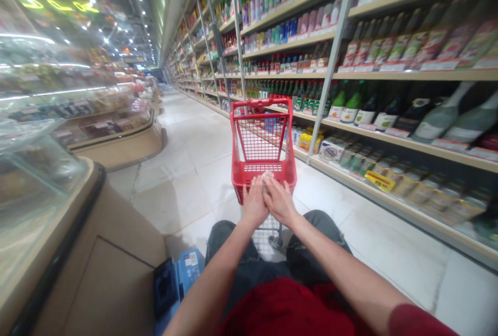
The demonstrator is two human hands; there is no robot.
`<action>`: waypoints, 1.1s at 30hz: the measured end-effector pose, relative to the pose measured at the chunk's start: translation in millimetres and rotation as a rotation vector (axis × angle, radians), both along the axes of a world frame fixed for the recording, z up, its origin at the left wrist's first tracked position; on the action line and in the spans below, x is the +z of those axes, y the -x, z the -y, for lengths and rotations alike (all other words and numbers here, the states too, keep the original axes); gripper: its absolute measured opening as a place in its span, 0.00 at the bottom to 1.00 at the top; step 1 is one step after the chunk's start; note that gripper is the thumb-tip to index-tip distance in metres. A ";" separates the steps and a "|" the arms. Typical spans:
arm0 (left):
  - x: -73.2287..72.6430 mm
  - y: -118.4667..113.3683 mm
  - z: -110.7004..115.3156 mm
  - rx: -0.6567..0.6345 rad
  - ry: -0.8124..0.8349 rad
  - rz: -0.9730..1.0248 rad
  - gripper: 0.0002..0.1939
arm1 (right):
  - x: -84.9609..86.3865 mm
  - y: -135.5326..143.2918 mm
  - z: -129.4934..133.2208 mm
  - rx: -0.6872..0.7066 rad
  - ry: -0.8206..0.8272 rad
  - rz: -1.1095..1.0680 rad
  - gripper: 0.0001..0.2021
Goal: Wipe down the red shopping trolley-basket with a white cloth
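My left hand (254,205) and my right hand (280,202) meet in front of me, over the near edge of a red shopping cart (235,144). Their fingers are bent together around a small pale, crumpled-looking thing (267,175), mostly covered by the fingers and too blurred to name. The right hand's fingers cross partly over the left's. Whether either hand also touches the cart I cannot tell. The cart stands upright between my knees and the aisle, its red mesh panel facing me.
Tall shelves (389,75) of bottles and cans line the right side. A curved display counter (128,154) and a nearer glass-topped case (89,253) flank the left. A blue box (190,263) with a dark phone-like panel sits low by my left knee. Pale floor tiles (175,159) run ahead.
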State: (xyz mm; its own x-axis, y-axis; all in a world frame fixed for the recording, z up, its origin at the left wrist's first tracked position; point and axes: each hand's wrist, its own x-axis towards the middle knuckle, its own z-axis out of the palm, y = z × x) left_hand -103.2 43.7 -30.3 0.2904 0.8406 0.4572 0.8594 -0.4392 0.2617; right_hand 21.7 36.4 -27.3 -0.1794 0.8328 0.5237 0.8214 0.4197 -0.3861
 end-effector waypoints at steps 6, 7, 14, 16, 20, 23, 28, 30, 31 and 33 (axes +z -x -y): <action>-14.9 30.9 -4.4 -0.117 -0.019 0.062 0.37 | 12.5 24.4 -12.9 -0.019 0.011 0.085 0.19; -15.4 33.2 -5.2 -0.113 -0.014 0.059 0.37 | 13.4 28.3 -15.7 -0.028 0.005 0.101 0.18; -4.0 28.9 -0.2 0.081 0.066 -0.071 0.34 | -0.5 4.1 -19.7 -0.035 -0.110 0.132 0.16; -2.2 27.9 2.4 0.084 0.060 -0.129 0.32 | -9.3 -23.4 -14.3 -0.062 -0.177 0.103 0.16; -3.4 24.3 4.5 0.115 0.040 -0.158 0.32 | -19.8 -62.7 -2.6 -0.141 -0.281 0.063 0.16; -3.9 20.5 4.3 0.129 0.036 -0.152 0.31 | -14.8 -54.8 -0.6 -0.109 -0.265 0.098 0.13; -0.7 20.8 4.3 0.120 0.049 -0.181 0.32 | 5.0 -29.0 -13.7 -0.146 -0.163 0.125 0.19; 0.5 21.4 4.5 0.125 0.049 -0.190 0.32 | 5.6 -34.6 -18.0 -0.154 -0.162 0.142 0.18; 0.9 21.3 4.5 0.126 0.051 -0.192 0.32 | 3.6 -39.9 -19.1 -0.146 -0.170 0.153 0.17; 1.4 19.5 4.3 0.124 0.055 -0.194 0.32 | -3.6 -50.2 -19.3 -0.108 -0.179 0.175 0.16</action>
State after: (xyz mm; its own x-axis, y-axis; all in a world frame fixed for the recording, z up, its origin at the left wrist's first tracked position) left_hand -122.6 39.4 -28.8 0.2614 0.8975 0.3552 0.9423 -0.3171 0.1076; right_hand 71.9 55.6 -30.9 -0.1954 0.7487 0.6335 0.9130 0.3747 -0.1613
